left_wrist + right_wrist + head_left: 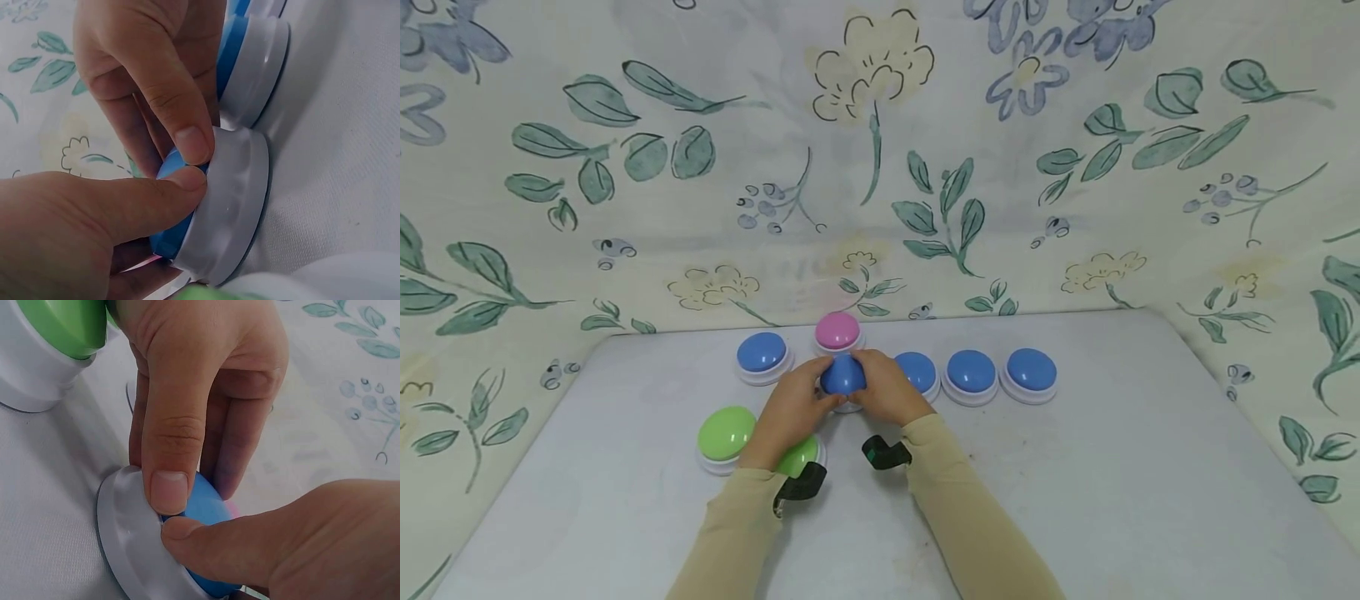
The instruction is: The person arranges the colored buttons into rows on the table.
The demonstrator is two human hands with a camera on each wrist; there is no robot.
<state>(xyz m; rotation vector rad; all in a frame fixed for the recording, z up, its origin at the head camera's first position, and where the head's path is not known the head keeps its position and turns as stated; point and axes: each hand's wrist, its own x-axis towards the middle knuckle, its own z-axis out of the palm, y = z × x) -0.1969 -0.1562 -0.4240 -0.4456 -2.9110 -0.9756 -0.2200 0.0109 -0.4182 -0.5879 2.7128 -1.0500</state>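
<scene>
My left hand (792, 410) and right hand (889, 388) grip a blue push button (843, 376) from its two sides. Its domed cap sits on a white round base (226, 203), which rests on the table. Both thumbs press at the seam between cap and base, their tips nearly meeting, in the wrist views. The other fingers curl round the far side of the cap, partly hidden. Just behind stands a pink button (837, 331). Beneath my left wrist a green button (799, 456) is partly covered, and a larger-looking green button (727, 433) stands to its left.
Right of my hands, several blue buttons stand in a row, among them a middle one (972, 372) and an end one (1031, 369). Another blue button (762, 352) is at the back left. The white table (1075, 500) meets a floral cloth (880, 208) behind.
</scene>
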